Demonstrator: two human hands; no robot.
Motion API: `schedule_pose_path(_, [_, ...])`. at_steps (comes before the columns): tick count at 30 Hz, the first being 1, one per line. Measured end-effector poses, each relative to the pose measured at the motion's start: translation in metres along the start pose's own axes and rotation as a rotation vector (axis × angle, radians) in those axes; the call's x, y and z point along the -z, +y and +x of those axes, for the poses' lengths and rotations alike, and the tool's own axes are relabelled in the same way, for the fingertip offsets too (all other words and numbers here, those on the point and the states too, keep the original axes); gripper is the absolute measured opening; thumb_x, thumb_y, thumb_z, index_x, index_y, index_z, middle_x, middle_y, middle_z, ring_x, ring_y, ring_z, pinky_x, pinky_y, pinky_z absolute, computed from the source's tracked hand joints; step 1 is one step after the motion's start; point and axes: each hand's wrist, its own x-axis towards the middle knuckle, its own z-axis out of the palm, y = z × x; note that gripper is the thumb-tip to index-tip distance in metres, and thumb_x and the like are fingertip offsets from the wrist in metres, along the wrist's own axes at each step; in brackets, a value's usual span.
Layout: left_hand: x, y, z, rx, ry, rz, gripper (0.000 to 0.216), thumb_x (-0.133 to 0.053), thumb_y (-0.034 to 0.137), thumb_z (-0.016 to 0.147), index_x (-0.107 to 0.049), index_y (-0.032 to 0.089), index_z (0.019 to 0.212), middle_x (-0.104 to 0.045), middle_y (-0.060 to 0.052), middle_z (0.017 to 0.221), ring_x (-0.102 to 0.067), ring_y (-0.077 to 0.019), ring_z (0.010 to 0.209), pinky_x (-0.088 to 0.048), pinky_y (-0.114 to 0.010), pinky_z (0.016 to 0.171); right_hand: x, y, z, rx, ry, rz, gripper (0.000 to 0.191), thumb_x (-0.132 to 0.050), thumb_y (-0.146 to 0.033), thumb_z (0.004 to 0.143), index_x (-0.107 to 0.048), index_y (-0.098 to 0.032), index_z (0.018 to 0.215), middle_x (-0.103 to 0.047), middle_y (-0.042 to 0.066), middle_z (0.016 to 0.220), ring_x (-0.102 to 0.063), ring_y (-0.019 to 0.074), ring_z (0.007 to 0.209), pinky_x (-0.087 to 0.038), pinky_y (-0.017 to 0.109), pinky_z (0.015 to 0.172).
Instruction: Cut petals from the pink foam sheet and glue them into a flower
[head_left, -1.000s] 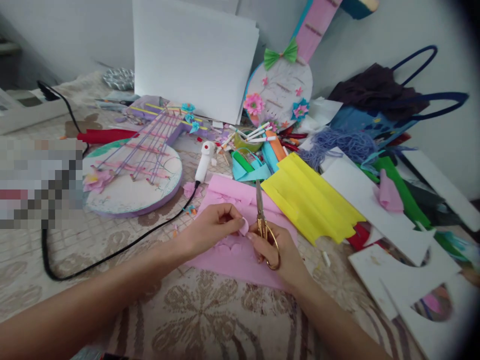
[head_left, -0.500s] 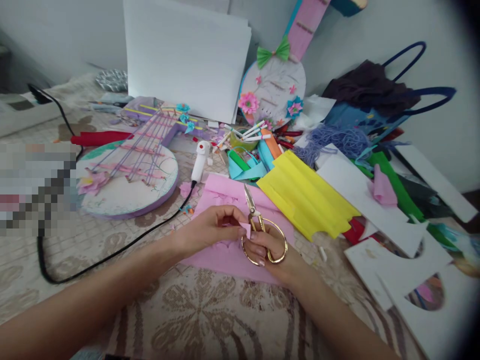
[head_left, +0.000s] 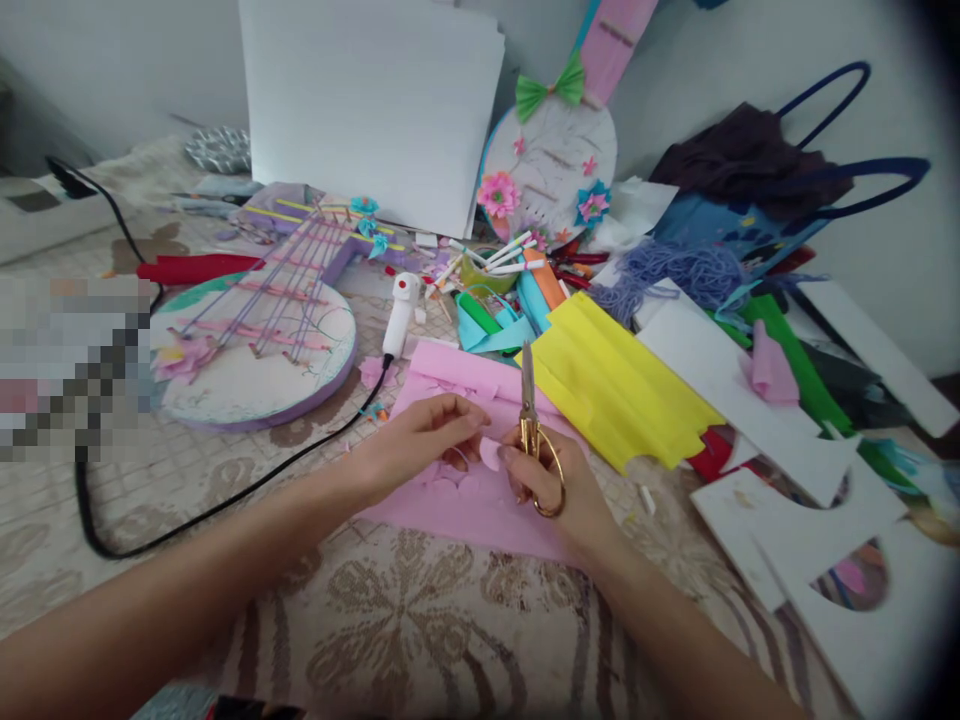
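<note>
My left hand pinches a small pink paper piece between thumb and fingers, just above a pink sheet lying on the patterned cloth. My right hand grips gold scissors by their handles, the closed blades pointing up and away. The fingertips of my right hand also touch the small pink piece. Both hands meet over the middle of the pink sheet.
A white glue gun with a black cord lies left of the pink sheet, beside a round string-decorated board. Folded yellow paper, white foam cut-outs, markers, blue yarn and a blue bag crowd the right.
The scissors turned from lying tilted with their handles facing me to standing with the blades closed and pointing up. My hands stayed over the pink sheet with the small piece.
</note>
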Motion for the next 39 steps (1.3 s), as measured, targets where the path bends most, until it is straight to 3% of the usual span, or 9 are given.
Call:
schedule_pose_path(5, [-0.005,-0.004,-0.001,0.051,-0.048,-0.007,0.024,-0.063,0.033,0.073,-0.053,0.013,0.08,-0.059,-0.001,0.072,-0.054,-0.0101,0.064,-0.043,-0.025,0.062,0.0,0.004,0.0,0.026,0.025,0.008,0.017,-0.054,-0.032,0.08,-0.052,-0.017,0.071,-0.046,-0.006,0.048,-0.041,0.0079,0.043,-0.032,0.019,0.041])
schedule_pose_path(9, [-0.006,-0.007,0.0,0.043,0.034,-0.031,0.02,-0.065,0.028,0.072,-0.052,0.014,0.071,-0.06,0.0,0.066,-0.053,-0.0088,0.06,-0.042,-0.024,0.061,-0.003,0.002,-0.002,0.024,0.017,0.03,0.026,-0.052,-0.04,0.082,-0.051,-0.017,0.07,-0.044,-0.006,0.047,-0.041,0.0083,0.042,-0.032,0.02,0.042])
schedule_pose_path(14, [0.004,-0.002,0.002,-0.009,0.082,-0.137,0.017,-0.064,0.027,0.073,-0.053,0.014,0.073,-0.063,-0.001,0.071,-0.058,-0.0105,0.068,-0.045,-0.025,0.069,-0.004,-0.004,-0.007,0.029,-0.078,0.019,0.044,-0.035,-0.055,0.086,-0.051,-0.017,0.072,-0.041,-0.004,0.049,-0.039,0.01,0.045,-0.034,0.023,0.047])
schedule_pose_path(17, [0.009,0.001,0.003,-0.026,0.069,-0.2,0.017,-0.063,0.027,0.074,-0.054,0.013,0.073,-0.065,-0.003,0.076,-0.061,-0.0118,0.073,-0.046,-0.028,0.075,-0.002,-0.003,-0.008,0.032,-0.134,-0.048,0.043,-0.036,-0.056,0.086,-0.046,-0.018,0.068,-0.041,-0.003,0.054,-0.04,0.0113,0.051,-0.033,0.025,0.051])
schedule_pose_path(24, [0.01,0.011,0.004,0.003,0.147,-0.291,0.019,-0.066,0.02,0.072,-0.049,0.012,0.068,-0.066,-0.005,0.073,-0.063,-0.0132,0.072,-0.047,-0.03,0.075,0.001,0.008,-0.007,-0.01,-0.156,-0.195,0.044,-0.042,-0.058,0.081,-0.042,-0.018,0.063,-0.034,-0.006,0.051,-0.034,0.009,0.044,-0.026,0.023,0.043])
schedule_pose_path(39, [0.008,-0.001,0.005,-0.056,0.119,-0.282,0.019,-0.064,0.025,0.074,-0.05,0.013,0.072,-0.064,-0.003,0.072,-0.063,-0.0133,0.072,-0.048,-0.033,0.078,-0.002,0.009,-0.008,-0.009,-0.16,-0.254,0.044,-0.041,-0.058,0.081,-0.039,-0.019,0.062,-0.034,-0.005,0.055,-0.034,0.0085,0.046,-0.027,0.021,0.041])
